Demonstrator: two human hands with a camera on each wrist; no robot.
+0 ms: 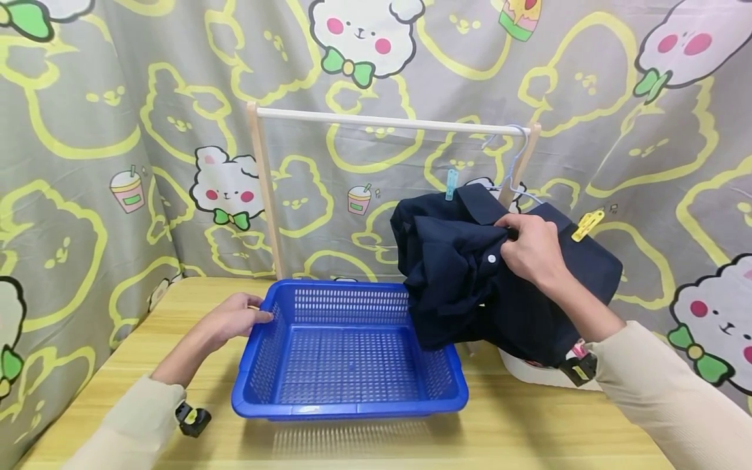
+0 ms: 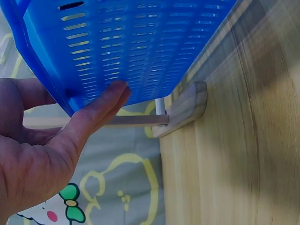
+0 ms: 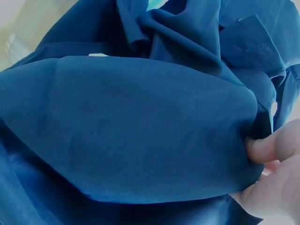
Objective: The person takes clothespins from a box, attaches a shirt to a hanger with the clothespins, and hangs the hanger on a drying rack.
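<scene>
My left hand grips the left rim of a blue perforated plastic basket, fingers and thumb on either side of its edge. In the left wrist view the basket wall fills the top. My right hand pinches the front edge of a navy shirt near a white button. The shirt is on a light blue hanger at the rack's right end, its left part bunched and drooping over the basket's right back corner. A light blue clothespin and a yellow clothespin sit on its shoulders. Cloth hides part of my right hand.
A small rack with a white rod and wooden posts stands at the back of the wooden table. Behind the shirt at right is a partly hidden white container. A patterned curtain hangs behind everything.
</scene>
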